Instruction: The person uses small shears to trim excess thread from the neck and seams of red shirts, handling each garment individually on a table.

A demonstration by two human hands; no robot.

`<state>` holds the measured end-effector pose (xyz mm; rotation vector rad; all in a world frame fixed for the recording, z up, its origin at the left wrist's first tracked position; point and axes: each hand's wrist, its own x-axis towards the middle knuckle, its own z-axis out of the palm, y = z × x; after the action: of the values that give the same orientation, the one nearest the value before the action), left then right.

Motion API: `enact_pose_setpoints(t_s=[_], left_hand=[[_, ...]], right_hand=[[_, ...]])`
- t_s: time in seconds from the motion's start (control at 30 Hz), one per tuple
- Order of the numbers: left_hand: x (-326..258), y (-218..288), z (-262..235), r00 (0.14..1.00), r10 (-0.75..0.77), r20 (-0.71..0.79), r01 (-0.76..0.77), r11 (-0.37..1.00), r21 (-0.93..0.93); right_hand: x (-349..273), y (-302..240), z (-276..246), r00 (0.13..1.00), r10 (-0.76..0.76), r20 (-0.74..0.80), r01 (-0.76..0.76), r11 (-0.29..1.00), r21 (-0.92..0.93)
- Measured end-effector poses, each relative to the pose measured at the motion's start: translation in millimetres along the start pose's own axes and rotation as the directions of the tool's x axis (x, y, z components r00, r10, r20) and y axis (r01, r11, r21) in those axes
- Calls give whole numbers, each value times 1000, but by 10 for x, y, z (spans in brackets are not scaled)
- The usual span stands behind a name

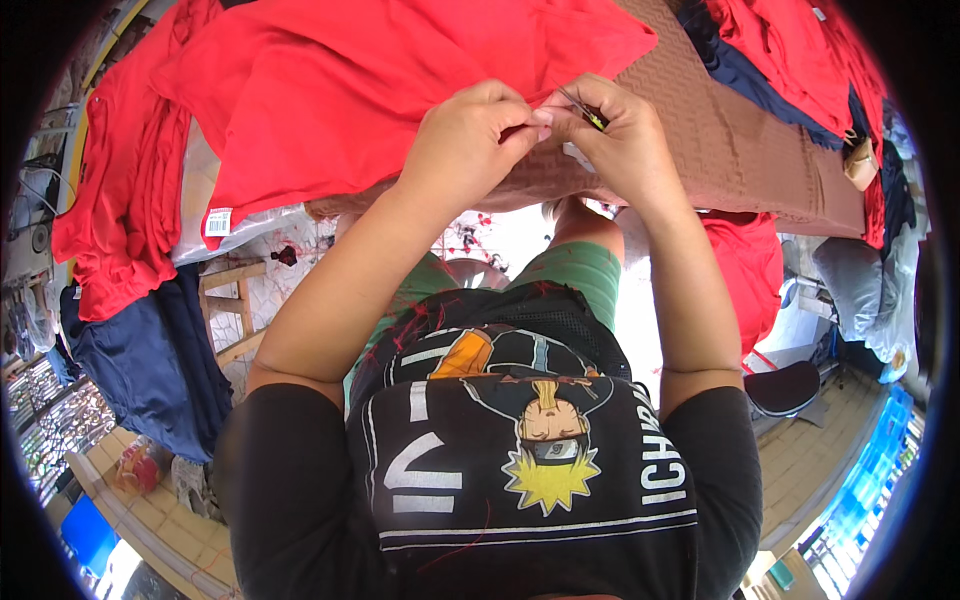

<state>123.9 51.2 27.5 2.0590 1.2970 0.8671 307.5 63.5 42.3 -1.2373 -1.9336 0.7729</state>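
Observation:
A red garment (pixel 330 110) lies spread on a padded surface covered in brown cloth (pixel 700 130). At its near edge the fingertips of my two hands meet. My left hand (pixel 470 135) is closed in a pinch, and what lies between its fingertips is too small to make out. Small thread snips (pixel 590 112), dark metal with a yellow part, are held in my right hand (pixel 628 135), whose thumb and forefinger press together beside the left fingertips. Just below the right fingers shows a small white piece (pixel 578 156). A white tag (pixel 218 222) hangs from the garment's left corner.
More red garments (pixel 135 190) hang at the left above dark blue cloth (pixel 150 350). Red and navy clothes (pixel 780 60) are heaped at the far right. A wooden frame (pixel 240 300) stands below on the left. Thread scraps (pixel 470 232) litter the pale floor.

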Motion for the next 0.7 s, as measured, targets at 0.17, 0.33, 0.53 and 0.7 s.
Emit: enact_pose_setpoints(t_s=[0.17,0.33,0.53,0.7], left_hand=[[-31,-3,-30,952,-244,187,274,949,-155],[-17,-182,-66,927,-261,270,337,895,-291],[-18,-146,-124,902,-288,321,410,806,-427],[-33,-145,-108,907,-291,306,408,790,-458]], right_hand=[[-59,-18,-242,988,24,150,-2,990,-143],[-147,92,-244,964,24,264,-40,998,56],[-184,69,-177,943,36,330,-86,986,141],[-168,134,-109,961,-51,272,24,994,103]])
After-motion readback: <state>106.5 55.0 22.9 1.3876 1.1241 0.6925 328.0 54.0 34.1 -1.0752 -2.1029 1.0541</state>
